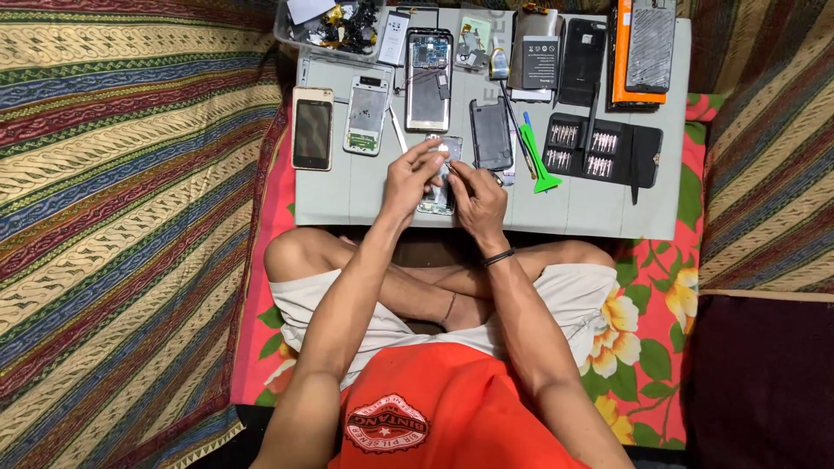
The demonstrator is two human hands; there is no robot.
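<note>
My left hand (410, 178) and my right hand (476, 198) meet over the near middle of a grey work mat (347, 195). Together they grip a small opened phone body (439, 201); my left fingers pinch a thin silvery plate (449, 148) at its top. My right fingers press on the phone's right side. Most of the phone is hidden under the hands. I sit cross-legged just behind the mat.
The mat carries a gold phone (312, 128), a white opened phone (367, 115), a dark opened phone (428, 78), a black back cover (491, 133), a green pry tool (541, 167), a black screwdriver-bit case (599, 149), an orange box (641, 48) and a clear parts tray (334, 24).
</note>
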